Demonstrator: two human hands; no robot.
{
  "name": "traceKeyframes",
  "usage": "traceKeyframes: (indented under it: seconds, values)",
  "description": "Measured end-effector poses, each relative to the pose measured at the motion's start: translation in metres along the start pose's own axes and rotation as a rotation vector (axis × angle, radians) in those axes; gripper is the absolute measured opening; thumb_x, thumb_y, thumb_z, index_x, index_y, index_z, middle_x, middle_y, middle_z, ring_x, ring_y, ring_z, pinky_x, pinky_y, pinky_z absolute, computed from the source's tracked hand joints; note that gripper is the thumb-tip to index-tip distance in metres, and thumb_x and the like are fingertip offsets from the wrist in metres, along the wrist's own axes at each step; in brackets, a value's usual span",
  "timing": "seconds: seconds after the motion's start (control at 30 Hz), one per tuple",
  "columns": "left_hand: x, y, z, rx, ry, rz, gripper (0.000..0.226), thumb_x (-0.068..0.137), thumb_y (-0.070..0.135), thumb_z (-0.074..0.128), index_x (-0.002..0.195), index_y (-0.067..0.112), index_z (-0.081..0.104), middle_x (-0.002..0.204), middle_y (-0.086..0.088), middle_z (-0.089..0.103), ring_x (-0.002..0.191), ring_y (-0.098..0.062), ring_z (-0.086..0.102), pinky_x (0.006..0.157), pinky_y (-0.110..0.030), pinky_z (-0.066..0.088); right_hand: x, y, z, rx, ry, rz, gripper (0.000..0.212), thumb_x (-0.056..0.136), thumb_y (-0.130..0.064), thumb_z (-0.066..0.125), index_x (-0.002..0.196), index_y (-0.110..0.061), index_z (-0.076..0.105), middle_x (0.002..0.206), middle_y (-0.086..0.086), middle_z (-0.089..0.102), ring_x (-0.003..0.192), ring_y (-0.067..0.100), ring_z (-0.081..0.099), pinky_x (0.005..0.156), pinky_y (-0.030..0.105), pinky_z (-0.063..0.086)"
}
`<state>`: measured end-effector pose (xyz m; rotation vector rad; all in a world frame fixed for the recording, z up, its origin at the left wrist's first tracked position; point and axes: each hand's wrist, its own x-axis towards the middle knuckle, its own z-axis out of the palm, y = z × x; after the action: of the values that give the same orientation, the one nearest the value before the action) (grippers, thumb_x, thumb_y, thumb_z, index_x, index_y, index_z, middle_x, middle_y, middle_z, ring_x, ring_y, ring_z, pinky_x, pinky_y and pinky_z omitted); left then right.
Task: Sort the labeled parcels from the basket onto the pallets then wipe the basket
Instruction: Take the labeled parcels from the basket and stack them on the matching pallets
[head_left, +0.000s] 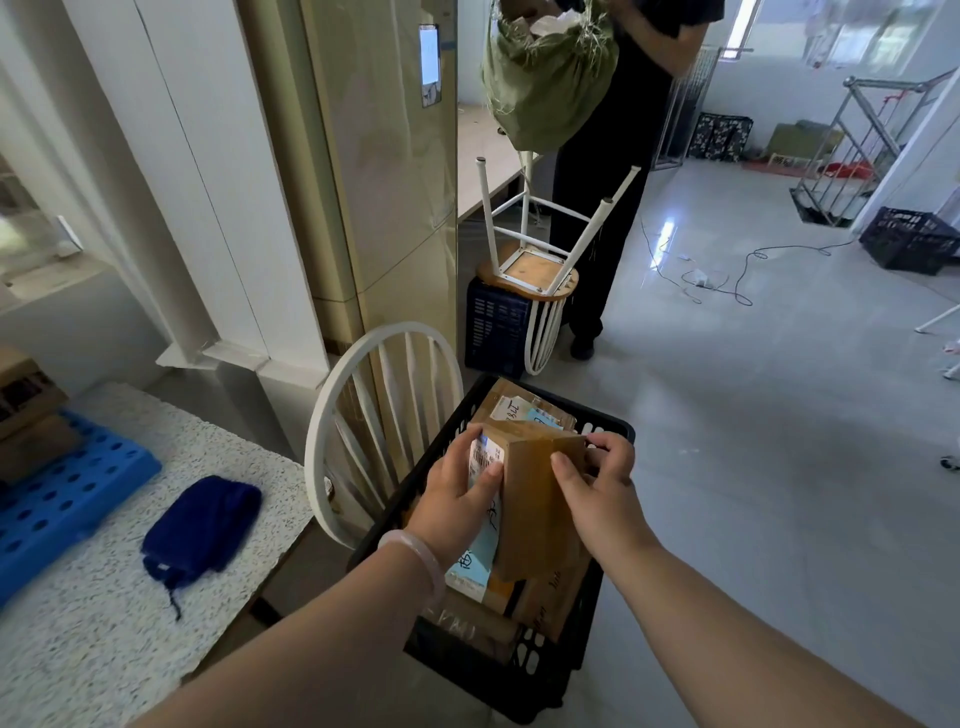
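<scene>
A black plastic basket (613, 423) sits on a white chair in front of me, holding several brown labeled parcels (519, 405). Both hands hold one cardboard parcel (535, 499) tilted on end above the basket. My left hand (457, 499) grips its left face over the white barcode label. My right hand (597, 488) pinches its right top corner. A blue pallet (67, 499) lies on the speckled counter at the left, with brown boxes (26, 415) on its far part. A dark blue cloth (202, 525) lies on the counter beside the pallet.
The white chair back (332, 415) rises between the counter (104, 623) and the basket. Ahead, an upturned stool (530, 260) rests on a dark crate, and a person in black (613, 208) holds a green sack. A black crate (909, 239) and cables lie on the floor at right.
</scene>
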<state>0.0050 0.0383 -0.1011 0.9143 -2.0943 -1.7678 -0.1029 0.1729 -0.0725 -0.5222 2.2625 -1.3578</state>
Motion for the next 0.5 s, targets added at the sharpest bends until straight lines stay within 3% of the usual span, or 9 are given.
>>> traceKeyframes:
  seconds: [0.07, 0.13, 0.23, 0.3, 0.43, 0.5]
  values:
    - [-0.005, 0.006, 0.001, 0.051, 0.040, -0.026, 0.063, 0.076, 0.081, 0.050, 0.133, 0.064, 0.030, 0.149, 0.000, 0.031, 0.133, -0.028, 0.040, 0.107, -0.054, 0.041, 0.001, -0.001, 0.003, 0.002, -0.005, -0.010, 0.046, 0.095, -0.047, 0.054, 0.128, -0.039, 0.023, 0.144, 0.002, 0.044, 0.114, 0.016, 0.049, 0.097, 0.039, 0.049]
    - [-0.008, 0.009, 0.002, 0.118, 0.078, -0.033, 0.056, 0.091, 0.059, 0.051, 0.141, 0.052, 0.028, 0.147, -0.002, 0.028, 0.129, -0.028, 0.040, 0.105, -0.046, 0.042, 0.000, 0.000, 0.007, 0.002, -0.034, -0.025, 0.063, 0.089, -0.051, 0.061, 0.137, -0.038, 0.023, 0.146, 0.000, 0.042, 0.124, 0.020, 0.049, 0.098, 0.042, 0.051]
    - [-0.008, 0.009, 0.001, 0.194, 0.113, -0.006, 0.057, 0.093, 0.049, 0.054, 0.144, 0.046, 0.027, 0.146, -0.004, 0.028, 0.126, -0.026, 0.042, 0.103, -0.041, 0.044, -0.001, 0.003, 0.013, 0.000, -0.096, -0.009, 0.097, 0.072, -0.064, 0.070, 0.147, -0.042, 0.013, 0.151, -0.001, 0.034, 0.131, 0.023, 0.045, 0.102, 0.045, 0.049]
    - [-0.009, 0.011, -0.002, 0.269, 0.100, 0.016, 0.060, 0.092, 0.045, 0.058, 0.143, 0.049, 0.026, 0.144, -0.004, 0.029, 0.123, -0.023, 0.045, 0.102, -0.041, 0.047, 0.000, 0.005, 0.015, -0.016, -0.116, 0.018, 0.109, 0.065, -0.068, 0.073, 0.149, -0.044, 0.009, 0.154, -0.001, 0.029, 0.133, 0.025, 0.044, 0.103, 0.045, 0.048]
    - [-0.012, 0.008, -0.006, 0.409, 0.065, 0.076, 0.074, 0.087, 0.046, 0.066, 0.145, 0.051, 0.021, 0.145, 0.000, 0.028, 0.126, -0.020, 0.043, 0.100, -0.038, 0.049, 0.007, 0.012, 0.015, -0.071, -0.114, 0.032, 0.098, 0.082, -0.052, 0.071, 0.156, -0.034, 0.009, 0.154, 0.000, 0.031, 0.136, 0.023, 0.040, 0.105, 0.043, 0.044]
    - [-0.015, 0.006, -0.008, 0.447, 0.048, 0.104, 0.080, 0.085, 0.049, 0.068, 0.147, 0.050, 0.018, 0.150, 0.003, 0.023, 0.131, -0.020, 0.038, 0.104, -0.040, 0.047, 0.009, 0.013, 0.014, -0.067, -0.108, 0.033, 0.087, 0.084, -0.056, 0.066, 0.154, -0.036, 0.018, 0.147, -0.001, 0.039, 0.130, 0.022, 0.047, 0.101, 0.043, 0.049]
